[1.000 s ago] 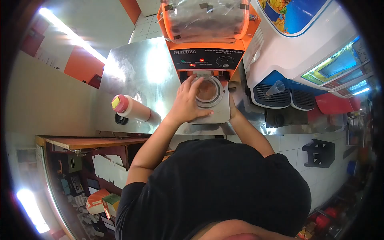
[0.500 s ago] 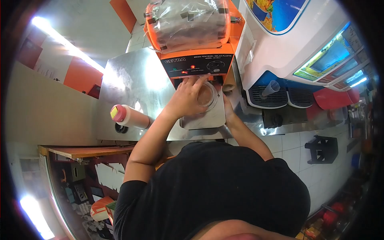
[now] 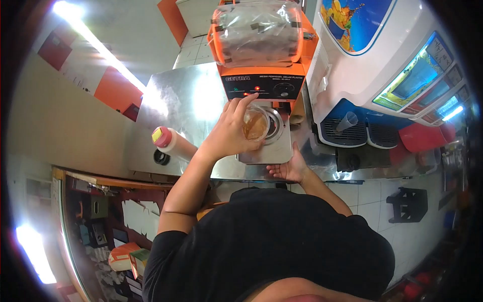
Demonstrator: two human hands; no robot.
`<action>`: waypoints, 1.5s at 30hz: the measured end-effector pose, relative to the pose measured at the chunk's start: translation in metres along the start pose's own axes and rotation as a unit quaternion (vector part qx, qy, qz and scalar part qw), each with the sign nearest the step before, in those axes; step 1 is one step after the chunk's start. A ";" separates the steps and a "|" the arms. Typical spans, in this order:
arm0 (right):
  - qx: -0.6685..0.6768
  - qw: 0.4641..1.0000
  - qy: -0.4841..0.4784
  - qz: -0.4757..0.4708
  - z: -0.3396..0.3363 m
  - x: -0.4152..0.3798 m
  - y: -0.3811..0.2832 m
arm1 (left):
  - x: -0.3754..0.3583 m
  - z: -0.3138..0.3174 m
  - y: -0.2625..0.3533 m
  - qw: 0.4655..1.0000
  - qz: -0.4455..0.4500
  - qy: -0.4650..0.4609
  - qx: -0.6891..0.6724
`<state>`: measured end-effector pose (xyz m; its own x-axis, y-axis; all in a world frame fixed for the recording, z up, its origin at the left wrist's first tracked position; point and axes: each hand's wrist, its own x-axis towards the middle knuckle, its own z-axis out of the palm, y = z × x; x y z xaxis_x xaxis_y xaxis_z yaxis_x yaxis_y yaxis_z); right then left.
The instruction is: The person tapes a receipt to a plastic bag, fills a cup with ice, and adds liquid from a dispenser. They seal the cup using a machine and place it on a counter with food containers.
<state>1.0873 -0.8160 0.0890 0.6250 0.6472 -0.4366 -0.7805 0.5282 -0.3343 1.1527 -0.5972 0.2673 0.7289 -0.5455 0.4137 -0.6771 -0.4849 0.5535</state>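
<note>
My left hand grips a clear plastic cup of brown drink by its side, fingers curled around it. The cup is tilted and partly overlaps the round holder in the metal sliding tray of an orange cup sealing machine. Red lights glow on the machine's black panel. Near the tray's front right corner, my right hand is open, palm turned up and fingers stretched towards the tray's front edge.
On the steel counter to the left stand a bottle with a pink cap and a small black round item. At the right is a white drink dispenser, with a clear cup on its drip tray. Plastic film is rolled atop the sealer.
My left hand has lifted the cup out of the tray's holder and tilted it. The right hand has moved from the tray's right side to its front corner and opened. The view has shifted slightly.
</note>
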 end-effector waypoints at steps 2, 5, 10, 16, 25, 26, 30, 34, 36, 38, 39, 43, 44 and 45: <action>0.033 0.999 -0.037 -0.020 -0.005 0.009 -0.008 | -0.009 -0.011 0.011 1.000 -0.015 -0.004 -0.008; 0.082 0.982 -0.157 -0.067 -0.009 0.028 -0.025 | -0.020 -0.021 0.022 0.999 -0.036 -0.011 -0.004; -0.095 0.966 0.036 -0.240 0.067 0.018 -0.019 | -0.040 -0.024 0.042 0.999 -0.048 -0.006 0.012; -0.601 0.665 -0.039 -0.442 0.109 -0.010 -0.005 | -0.061 -0.012 0.067 0.998 -0.061 -0.018 0.008; -0.669 0.587 -0.102 -0.444 0.111 -0.058 -0.012 | -0.125 0.024 0.101 0.983 -0.066 0.158 -0.063; -0.693 0.554 -0.108 -0.448 0.110 -0.064 -0.014 | -0.138 0.032 0.101 0.972 -0.079 0.206 -0.081; -0.701 0.543 -0.164 -0.433 0.100 -0.087 -0.015 | -0.196 0.065 0.132 0.925 -0.171 0.322 -0.106; -0.727 0.537 -0.206 -0.375 0.093 -0.107 -0.012 | -0.247 0.095 0.181 0.874 -0.277 0.389 -0.091; -0.738 0.551 -0.219 -0.322 0.088 -0.113 -0.004 | -0.268 0.106 0.207 0.850 -0.311 0.416 -0.087; -0.725 0.572 -0.248 -0.291 0.083 -0.117 0.008 | -0.283 0.117 0.232 0.820 -0.352 0.445 -0.078; -0.712 0.594 -0.263 -0.265 0.082 -0.119 0.014 | -0.290 0.122 0.244 0.814 -0.356 0.454 -0.073; -0.694 0.623 -0.297 -0.203 0.085 -0.131 0.047 | -0.315 0.139 0.288 0.772 -0.407 0.486 -0.052; -0.668 0.653 -0.314 -0.172 0.086 -0.135 0.058 | -0.321 0.142 0.300 0.760 -0.421 0.493 -0.045; -0.640 0.680 -0.330 -0.140 0.087 -0.138 0.070 | -0.328 0.144 0.312 0.752 -0.425 0.502 -0.038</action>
<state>0.9481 -0.8206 0.1986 0.2922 0.9484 0.1228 0.2606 0.0445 -0.9644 0.6882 -0.6680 0.2002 0.6295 0.7498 0.2037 0.0570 -0.3060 0.9503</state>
